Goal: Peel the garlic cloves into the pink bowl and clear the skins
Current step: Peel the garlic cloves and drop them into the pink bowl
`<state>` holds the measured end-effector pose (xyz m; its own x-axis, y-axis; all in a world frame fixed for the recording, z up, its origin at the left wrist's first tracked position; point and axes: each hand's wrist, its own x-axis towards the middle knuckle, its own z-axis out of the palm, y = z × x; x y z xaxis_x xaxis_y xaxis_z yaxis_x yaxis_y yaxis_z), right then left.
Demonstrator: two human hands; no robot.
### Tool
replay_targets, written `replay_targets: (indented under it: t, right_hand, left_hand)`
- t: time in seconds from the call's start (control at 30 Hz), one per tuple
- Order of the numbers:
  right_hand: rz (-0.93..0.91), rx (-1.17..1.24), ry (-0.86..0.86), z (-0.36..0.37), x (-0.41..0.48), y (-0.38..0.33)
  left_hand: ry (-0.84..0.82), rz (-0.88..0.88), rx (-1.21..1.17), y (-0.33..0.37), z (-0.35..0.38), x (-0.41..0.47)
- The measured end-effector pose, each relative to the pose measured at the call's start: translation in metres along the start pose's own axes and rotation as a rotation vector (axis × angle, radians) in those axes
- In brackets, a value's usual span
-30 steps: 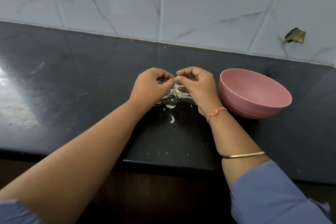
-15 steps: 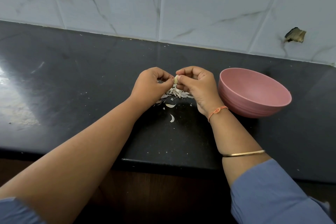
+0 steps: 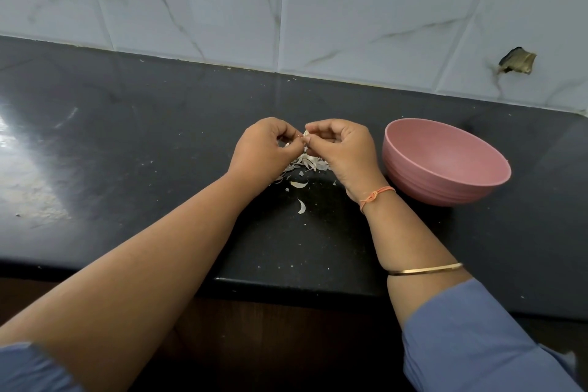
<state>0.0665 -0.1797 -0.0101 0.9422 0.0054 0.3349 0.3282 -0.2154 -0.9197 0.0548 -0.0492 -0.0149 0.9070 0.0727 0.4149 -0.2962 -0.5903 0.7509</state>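
Pinching one garlic clove (image 3: 306, 134) from both sides, my left hand (image 3: 259, 151) and right hand (image 3: 346, 149) meet just above the skins (image 3: 310, 164) on the counter (image 3: 159, 137) (pink bowl (image 3: 429, 183) stands beside the right hand)

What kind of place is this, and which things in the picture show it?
Most likely a home kitchen: a dark stone countertop backed by marble-look wall tiles, a pink bowl, and a garlic clove being peeled over a heap of skins.
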Motion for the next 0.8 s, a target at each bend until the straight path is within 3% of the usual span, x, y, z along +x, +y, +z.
replay_targets:
  t: [0.43, 0.8]
  right_hand:
    - [0.211, 0.355, -0.083, -0.0029, -0.0014, -0.0084]
    - [0.142, 0.338, -0.076, -0.0041, -0.0019, -0.0071]
  left_hand:
    - [0.110, -0.129, 0.038, -0.0013, -0.0046, 0.0013]
    - [0.095, -0.082, 0.006, -0.0014, -0.0038, 0.0015]
